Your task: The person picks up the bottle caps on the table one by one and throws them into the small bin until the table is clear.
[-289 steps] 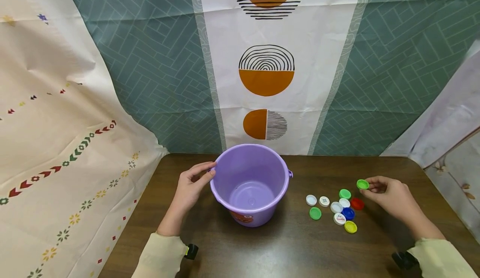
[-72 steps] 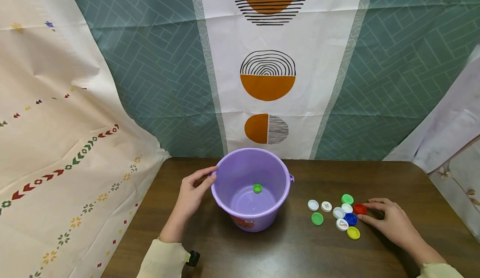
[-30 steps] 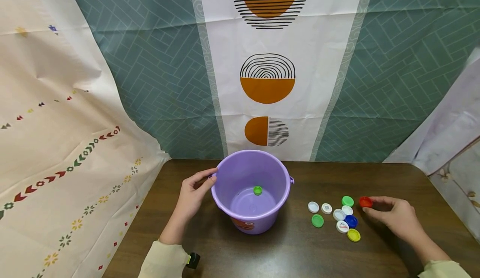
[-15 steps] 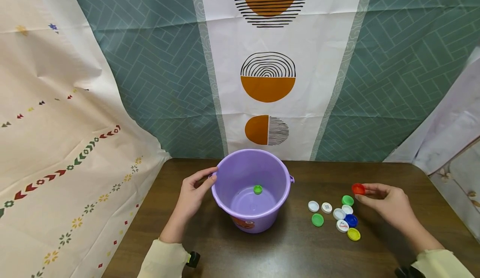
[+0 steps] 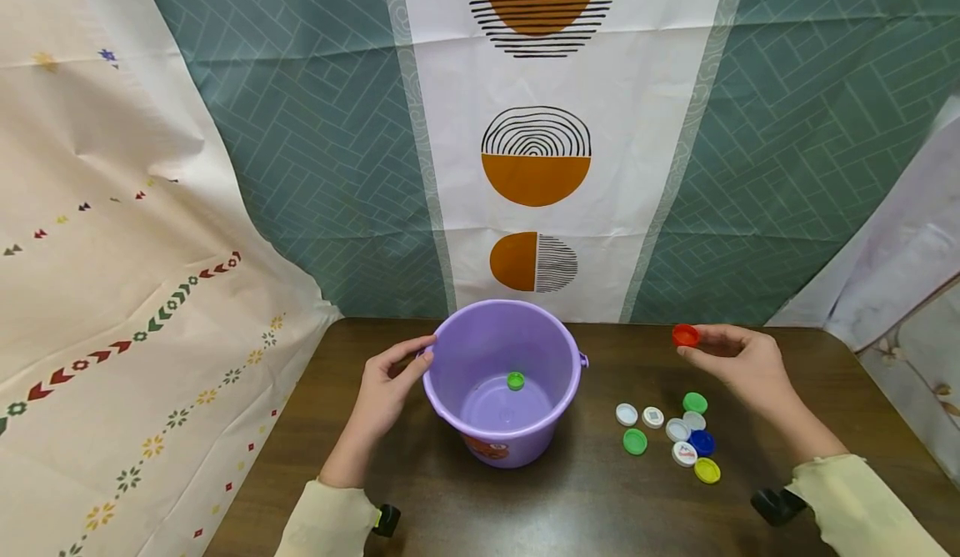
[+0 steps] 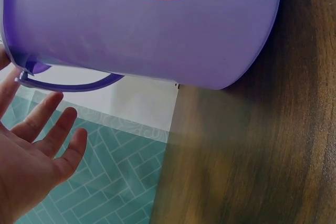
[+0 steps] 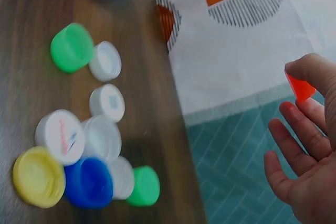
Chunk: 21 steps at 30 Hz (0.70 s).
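"What's in those hands?"

"The right hand pinches a red cap above the table, edgewise, maybe because it's shallow. The left hand pinches the purple bucket at its rim, probably for steadiness."

"And beyond?"

"A green cap inside the bucket; loose caps to its right."

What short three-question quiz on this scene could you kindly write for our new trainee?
1. Which colour is the cap that the right hand pinches: (a) blue, (b) red or (c) white?
2. True or false: the yellow cap lies inside the purple bucket.
3. How many caps lie on the table?

Key
1. b, red.
2. False: it lies on the table beside the blue cap; the bucket has a green cap in it.
3. Nine.
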### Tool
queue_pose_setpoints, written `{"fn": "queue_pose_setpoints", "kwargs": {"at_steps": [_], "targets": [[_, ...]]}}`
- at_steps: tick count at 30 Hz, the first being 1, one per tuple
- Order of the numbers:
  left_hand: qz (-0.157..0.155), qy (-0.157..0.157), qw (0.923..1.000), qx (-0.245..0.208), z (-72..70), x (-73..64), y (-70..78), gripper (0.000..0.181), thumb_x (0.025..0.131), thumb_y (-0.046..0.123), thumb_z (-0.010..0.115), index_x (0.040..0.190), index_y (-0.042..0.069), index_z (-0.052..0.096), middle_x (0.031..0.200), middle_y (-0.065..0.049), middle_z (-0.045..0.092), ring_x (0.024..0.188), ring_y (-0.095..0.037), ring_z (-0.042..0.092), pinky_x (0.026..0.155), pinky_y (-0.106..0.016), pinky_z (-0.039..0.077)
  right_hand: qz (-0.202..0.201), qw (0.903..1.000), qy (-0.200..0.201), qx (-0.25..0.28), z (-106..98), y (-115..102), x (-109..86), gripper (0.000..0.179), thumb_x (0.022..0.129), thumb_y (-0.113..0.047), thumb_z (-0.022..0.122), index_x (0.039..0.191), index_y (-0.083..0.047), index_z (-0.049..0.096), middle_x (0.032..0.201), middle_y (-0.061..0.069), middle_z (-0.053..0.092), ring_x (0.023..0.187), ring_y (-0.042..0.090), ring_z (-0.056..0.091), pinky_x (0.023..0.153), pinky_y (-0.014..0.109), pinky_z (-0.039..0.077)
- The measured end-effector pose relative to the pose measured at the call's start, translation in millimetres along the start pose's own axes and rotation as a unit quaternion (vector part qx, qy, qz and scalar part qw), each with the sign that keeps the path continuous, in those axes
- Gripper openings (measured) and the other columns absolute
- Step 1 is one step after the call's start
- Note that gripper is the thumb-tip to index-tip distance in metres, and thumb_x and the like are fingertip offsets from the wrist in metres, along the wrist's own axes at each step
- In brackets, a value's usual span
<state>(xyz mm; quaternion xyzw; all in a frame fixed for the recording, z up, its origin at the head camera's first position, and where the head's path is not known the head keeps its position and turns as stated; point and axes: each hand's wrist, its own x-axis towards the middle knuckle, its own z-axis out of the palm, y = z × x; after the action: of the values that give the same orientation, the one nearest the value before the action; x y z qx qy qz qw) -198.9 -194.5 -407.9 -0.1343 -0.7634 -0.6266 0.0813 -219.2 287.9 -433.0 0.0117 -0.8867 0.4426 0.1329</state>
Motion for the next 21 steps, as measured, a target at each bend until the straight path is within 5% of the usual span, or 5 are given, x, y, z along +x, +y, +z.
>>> {"fn": "queue_pose_setpoints", "kwargs": {"at_steps": [5, 12, 21], "targets": [[0.003, 0.000, 1.0000, -0.001, 0.5, 0.3, -2.0, 0.034, 0.089, 0.015, 0.064, 0.118, -0.002, 0.062, 0.121, -0.019, 0.062, 0.111, -0.032, 0.059, 0.083, -0.020, 0.052, 0.009, 0.9999, -0.008, 0.010, 6, -16, 7.6, 0.044, 0.076, -0.043, 0.075, 0.109, -0.015, 0.067, 0.094, -0.010, 0.070, 0.079, -0.002, 0.062, 0.064, 0.017, 0.051], [-0.002, 0.003, 0.9999, 0.013, 0.0, -0.4, -4.0, 0.033, 0.089, 0.014, 0.064, 0.118, 0.000, 0.062, 0.121, -0.017, 0.063, 0.107, -0.017, 0.062, 0.084, -0.018, 0.051, 0.010, 0.9994, -0.010, 0.032, 15, -36, 14.9, 0.042, 0.075, -0.045, 0.075, 0.107, -0.019, 0.068, 0.098, -0.007, 0.070, 0.081, -0.001, 0.063, 0.066, 0.018, 0.053], [0.013, 0.013, 0.9998, 0.005, -3.8, 3.3, -33.4, 0.030, 0.088, 0.020, 0.065, 0.117, 0.011, 0.065, 0.119, -0.009, 0.066, 0.108, -0.016, 0.062, 0.085, -0.020, 0.052, -0.014, 0.9988, -0.016, 0.044, 24, -62, 20.2, 0.044, 0.075, -0.045, 0.075, 0.110, -0.018, 0.068, 0.107, 0.003, 0.068, 0.085, 0.007, 0.063, 0.067, 0.020, 0.053]]}}
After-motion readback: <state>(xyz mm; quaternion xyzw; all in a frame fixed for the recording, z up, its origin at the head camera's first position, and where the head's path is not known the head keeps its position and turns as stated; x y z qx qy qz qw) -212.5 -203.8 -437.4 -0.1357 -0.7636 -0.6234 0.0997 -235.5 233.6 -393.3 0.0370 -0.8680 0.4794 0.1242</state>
